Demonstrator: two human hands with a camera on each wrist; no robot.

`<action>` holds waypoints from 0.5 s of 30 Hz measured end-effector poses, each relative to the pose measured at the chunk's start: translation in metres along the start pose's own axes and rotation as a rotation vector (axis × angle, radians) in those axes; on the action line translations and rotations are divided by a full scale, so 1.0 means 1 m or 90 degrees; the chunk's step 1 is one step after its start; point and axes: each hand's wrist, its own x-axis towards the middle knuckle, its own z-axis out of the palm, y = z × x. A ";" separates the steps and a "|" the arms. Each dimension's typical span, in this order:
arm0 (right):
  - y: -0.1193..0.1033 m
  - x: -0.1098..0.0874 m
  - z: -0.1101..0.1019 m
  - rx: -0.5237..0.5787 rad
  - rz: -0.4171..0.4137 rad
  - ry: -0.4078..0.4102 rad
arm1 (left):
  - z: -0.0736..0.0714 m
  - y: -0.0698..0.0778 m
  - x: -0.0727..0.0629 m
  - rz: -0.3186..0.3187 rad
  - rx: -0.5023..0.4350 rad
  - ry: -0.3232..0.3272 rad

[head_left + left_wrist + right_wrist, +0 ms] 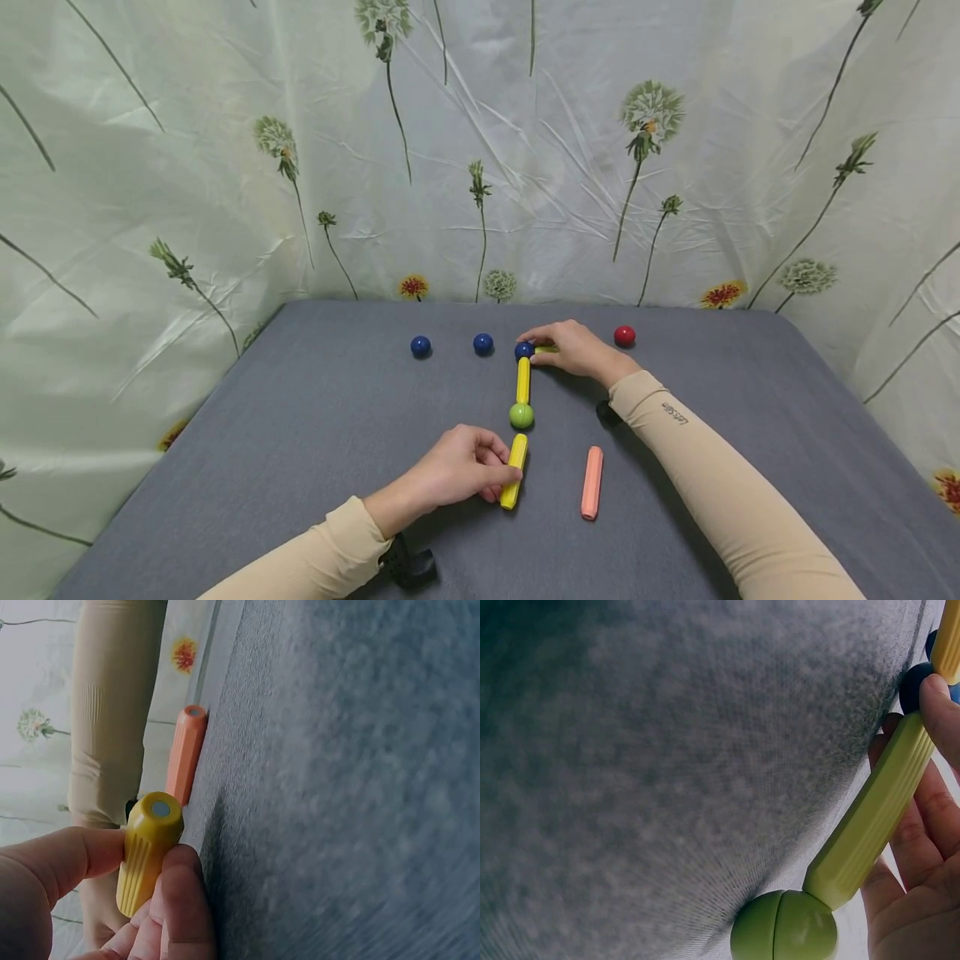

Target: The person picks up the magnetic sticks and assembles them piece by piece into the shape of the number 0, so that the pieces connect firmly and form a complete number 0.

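My left hand (467, 467) pinches a yellow magnetic rod (145, 859) between thumb and fingers, its grey end disc showing in the left wrist view. Its far end points at a green ball (521, 416), a small gap away. From that ball a yellow rod (522, 381) runs to a blue ball (524, 351). My right hand (576, 348) grips the blue ball, thumb against it. Another yellow rod (547, 350) extends sideways from the ball, partly hidden under the hand. In the right wrist view, a rod (870, 814) joins the blue ball to a green ball (784, 928).
Two loose blue balls, one further left (421, 347) and one nearer (483, 344), lie toward the back of the grey table (315, 417). A red ball (624, 336) sits at the back right. An orange-pink rod (592, 483) lies between the arms. Floral curtain hangs behind.
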 end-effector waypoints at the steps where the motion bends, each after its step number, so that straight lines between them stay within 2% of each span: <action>1: 0.000 0.000 0.000 0.001 0.000 0.000 | -0.001 0.000 0.001 -0.005 -0.001 0.002; 7: 0.000 -0.001 0.000 0.003 -0.004 0.001 | -0.003 0.002 0.005 -0.027 -0.036 -0.004; 15: -0.001 0.000 0.000 0.001 -0.010 0.006 | -0.001 0.000 0.011 -0.026 -0.067 -0.001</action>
